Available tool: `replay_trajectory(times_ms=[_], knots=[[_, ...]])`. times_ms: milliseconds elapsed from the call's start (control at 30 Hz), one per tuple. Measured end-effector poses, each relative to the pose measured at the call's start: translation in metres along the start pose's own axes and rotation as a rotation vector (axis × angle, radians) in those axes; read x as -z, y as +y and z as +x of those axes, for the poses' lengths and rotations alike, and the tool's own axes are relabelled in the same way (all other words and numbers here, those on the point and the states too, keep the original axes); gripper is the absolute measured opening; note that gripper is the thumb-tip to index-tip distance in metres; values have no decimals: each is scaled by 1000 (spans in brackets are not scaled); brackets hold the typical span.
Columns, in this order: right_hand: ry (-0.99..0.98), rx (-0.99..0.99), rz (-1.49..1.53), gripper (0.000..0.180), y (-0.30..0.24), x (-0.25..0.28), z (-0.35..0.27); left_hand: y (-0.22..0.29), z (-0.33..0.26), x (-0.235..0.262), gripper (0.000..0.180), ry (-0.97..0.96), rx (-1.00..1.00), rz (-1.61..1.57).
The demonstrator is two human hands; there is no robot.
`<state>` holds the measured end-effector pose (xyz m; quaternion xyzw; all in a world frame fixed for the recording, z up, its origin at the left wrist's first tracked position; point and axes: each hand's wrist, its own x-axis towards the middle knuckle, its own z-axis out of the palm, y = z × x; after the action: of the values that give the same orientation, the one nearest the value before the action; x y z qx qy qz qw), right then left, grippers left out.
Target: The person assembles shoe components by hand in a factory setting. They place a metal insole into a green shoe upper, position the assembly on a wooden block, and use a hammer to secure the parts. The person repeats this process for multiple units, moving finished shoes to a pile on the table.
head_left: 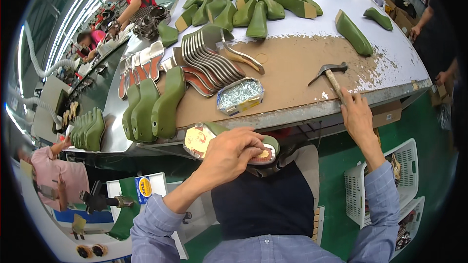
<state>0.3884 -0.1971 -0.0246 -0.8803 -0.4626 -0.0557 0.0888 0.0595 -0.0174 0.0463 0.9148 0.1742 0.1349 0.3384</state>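
L hand (pixel 231 150) lies across an upturned green shoe last (pixel 197 140) w/ pale insole, over lap, nr bench (pixel 292 85) edge. R hand (pixel 358 111) grips hammer (pixel 334 80) by handle, its head over bench. Small box (pixel 240 96) w/ nails nr edge, stacked soles (pixel 207 63) behind. More green lasts (pixel 257 21) piled far side. White basket (pixel 355 197) on R.

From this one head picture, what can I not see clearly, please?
Head view:
Middle of the green shoe form's sole: behind the left hand.
Part of the hammer's handle: under the right hand.
Single nails in the box: too small.
Co-worker at right: head cut off by the edge.
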Motion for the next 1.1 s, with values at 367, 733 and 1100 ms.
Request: replay_trajectory(times_ms=[367,733,1100], knots=[[-16,-154,870,49,-53,56,-68,-5,-1,-4,11,14,-131,110],[42,445,889,48,-89,117,-131,4,-4,-1,9,12,-76,154],[-139,-58,1315,53,-78,101,-153,-18,-3,32,64,-151,-254,593]])
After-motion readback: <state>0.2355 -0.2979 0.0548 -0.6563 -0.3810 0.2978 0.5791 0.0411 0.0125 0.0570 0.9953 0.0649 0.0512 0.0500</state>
